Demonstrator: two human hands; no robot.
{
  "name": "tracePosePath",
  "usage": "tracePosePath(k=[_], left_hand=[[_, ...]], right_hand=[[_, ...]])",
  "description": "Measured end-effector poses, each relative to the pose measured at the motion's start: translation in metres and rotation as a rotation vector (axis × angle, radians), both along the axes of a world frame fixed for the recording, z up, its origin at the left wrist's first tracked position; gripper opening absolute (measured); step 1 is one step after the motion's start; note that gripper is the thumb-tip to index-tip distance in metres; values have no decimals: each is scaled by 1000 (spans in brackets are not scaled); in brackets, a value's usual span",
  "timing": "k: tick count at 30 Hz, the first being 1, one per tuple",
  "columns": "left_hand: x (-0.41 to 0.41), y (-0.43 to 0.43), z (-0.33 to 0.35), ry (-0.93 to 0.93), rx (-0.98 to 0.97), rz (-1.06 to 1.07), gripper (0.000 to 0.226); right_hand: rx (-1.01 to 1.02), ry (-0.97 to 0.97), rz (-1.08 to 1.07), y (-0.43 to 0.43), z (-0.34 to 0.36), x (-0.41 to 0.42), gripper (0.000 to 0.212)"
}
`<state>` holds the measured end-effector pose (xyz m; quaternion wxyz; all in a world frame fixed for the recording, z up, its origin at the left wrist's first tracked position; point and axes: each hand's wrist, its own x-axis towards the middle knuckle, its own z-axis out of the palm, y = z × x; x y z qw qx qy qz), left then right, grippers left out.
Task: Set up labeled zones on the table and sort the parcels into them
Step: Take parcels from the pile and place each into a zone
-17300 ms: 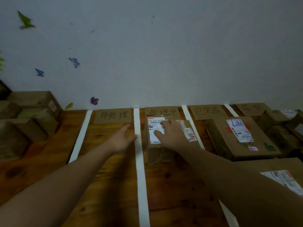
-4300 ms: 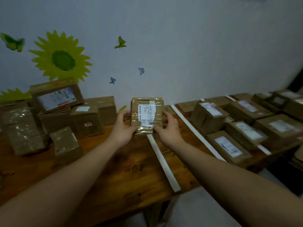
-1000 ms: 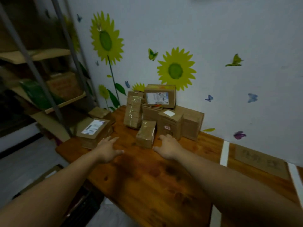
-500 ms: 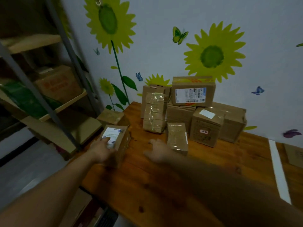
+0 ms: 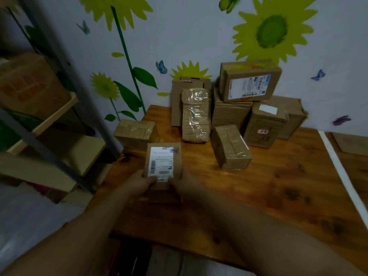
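Left hand (image 5: 139, 181) and right hand (image 5: 186, 184) gripping labelled parcel (image 5: 163, 162) at surface (image 5: 268, 196) left edge, taped box (image 5: 230, 146) near right, parcel pile (image 5: 231, 113) behind against wall (image 5: 189, 36), shelving rack (image 5: 65, 62) left.

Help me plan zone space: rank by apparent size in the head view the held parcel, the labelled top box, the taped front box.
1. labelled top box
2-3. taped front box and held parcel look alike; the parcel is nearer, so unranked.

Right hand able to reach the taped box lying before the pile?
Probably not yet: right hand and left hand both grip the labelled parcel. Way to the taped box looks free.
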<state>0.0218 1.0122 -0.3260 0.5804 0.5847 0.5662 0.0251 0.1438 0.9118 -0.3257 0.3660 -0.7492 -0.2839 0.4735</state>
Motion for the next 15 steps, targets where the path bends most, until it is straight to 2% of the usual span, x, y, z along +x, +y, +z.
tracePosePath(k=[3,5,8,15], left_hand=[[22,-16,6,-80,29,-74,47],[44,-33,16,-145,83,-102,59],[82,-69,35,-272,129,-156,64],[179,-218,89,-487,207,-367,70]], right_hand=[[20,-2,-112,-27,5,19,57],[63,-76,-175,-54,17,35,67],[128,-223,-290,-106,38,61,75],[237,-373,-538,-266,85,129,73]])
